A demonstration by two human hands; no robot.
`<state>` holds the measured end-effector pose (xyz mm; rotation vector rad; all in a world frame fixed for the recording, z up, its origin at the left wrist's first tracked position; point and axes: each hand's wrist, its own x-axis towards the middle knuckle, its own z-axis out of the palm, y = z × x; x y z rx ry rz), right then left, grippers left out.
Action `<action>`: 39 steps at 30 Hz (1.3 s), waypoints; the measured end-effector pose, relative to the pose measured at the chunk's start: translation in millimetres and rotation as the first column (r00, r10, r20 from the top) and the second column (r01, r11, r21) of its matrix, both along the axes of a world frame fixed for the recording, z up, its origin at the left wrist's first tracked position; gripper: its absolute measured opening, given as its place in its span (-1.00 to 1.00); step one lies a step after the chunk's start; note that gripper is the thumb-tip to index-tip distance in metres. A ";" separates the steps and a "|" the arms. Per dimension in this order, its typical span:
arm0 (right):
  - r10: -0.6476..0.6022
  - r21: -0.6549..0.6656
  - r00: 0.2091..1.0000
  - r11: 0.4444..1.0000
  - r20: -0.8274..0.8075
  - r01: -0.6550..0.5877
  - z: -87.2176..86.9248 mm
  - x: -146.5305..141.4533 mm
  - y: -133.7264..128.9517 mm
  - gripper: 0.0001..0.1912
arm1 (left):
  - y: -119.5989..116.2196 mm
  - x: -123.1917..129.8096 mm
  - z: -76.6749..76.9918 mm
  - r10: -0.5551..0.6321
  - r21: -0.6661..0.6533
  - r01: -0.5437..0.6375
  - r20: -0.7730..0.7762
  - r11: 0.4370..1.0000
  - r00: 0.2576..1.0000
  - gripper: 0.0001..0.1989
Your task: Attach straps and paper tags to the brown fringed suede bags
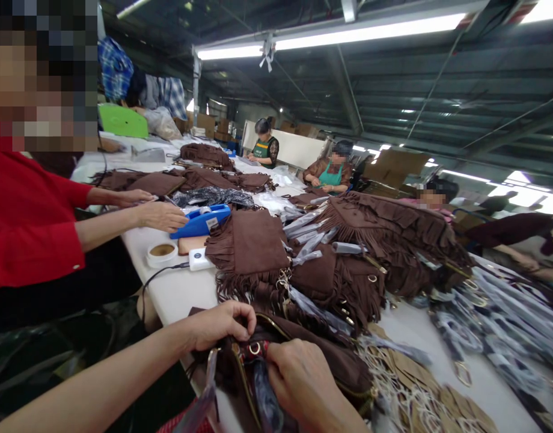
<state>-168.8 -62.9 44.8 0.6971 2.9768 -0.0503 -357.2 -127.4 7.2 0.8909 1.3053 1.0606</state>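
Brown bag [334, 349]: lying at 6 o'clock from the view's centre, on the white table [186, 291], its mouth gaping.
Left hand [226, 326]: at 7 o'clock, pinching the bag's edge, thumb and fingers nearly closed.
Right hand [301, 376]: at 6 o'clock, curling half-closed beside some red trim [264, 347] and a metal ring [254, 354]; its fingertips are partly hiding, so I cannot tell what it is gripping.
Zip risk: the gold zip [243, 380] is running close by both hands; a hard pull could be scraping a finger or catching the trim.
Plastic risk: a plastic-wrapped strip [265, 394] is sagging in the mouth; folding fabric could be trapping it in the teeth.
Tag risk: paper tags [405, 370], between 4 and 5 o'clock, are spreading white strings against the bag; dragging it could be tangling them.
Pile risk: fringed bags [398, 240] are heaping at 3 o'clock; a tug could be snagging their fringe and toppling some.
Neighbour: a co-worker's hand [161, 215] is reaching beside a blue tape dispenser [199, 222] at 9 o'clock, well apart, so bumping is looking unlikely.
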 end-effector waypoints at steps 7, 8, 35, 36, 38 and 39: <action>-0.082 -0.157 0.989 0.986 -0.125 0.062 -3.1 -1.9 0.6 -0.75 | 0.5 0.7 -4.3 -0.006 -0.031 0.009 0.071 0.999 0.997 -0.79; -0.089 -0.189 0.984 0.980 -0.154 0.059 -4.5 -2.1 0.9 -0.74 | -0.3 0.9 -3.2 -0.011 -0.020 0.013 0.065 1.000 0.998 -0.79; -0.567 -0.780 0.591 0.598 -0.574 -0.184 26.7 -6.3 20.2 -0.73 | -24.5 61.5 60.2 0.085 0.265 -0.040 -0.160 0.963 0.983 -0.93; -0.567 -0.777 0.588 0.602 -0.577 -0.183 25.8 -8.4 20.0 -0.72 | -22.8 63.0 59.5 0.078 0.267 -0.040 -0.132 0.963 0.988 -0.92; -0.576 -0.787 0.590 0.591 -0.566 -0.177 24.9 -11.8 18.8 -0.69 | -22.9 63.1 59.8 0.202 0.380 -0.103 -0.230 0.919 0.952 -0.88; -0.590 -0.802 0.589 0.571 -0.551 -0.178 25.3 -13.1 18.1 -0.66 | -24.5 62.5 60.7 0.305 0.471 -0.137 -0.302 0.872 0.903 -0.86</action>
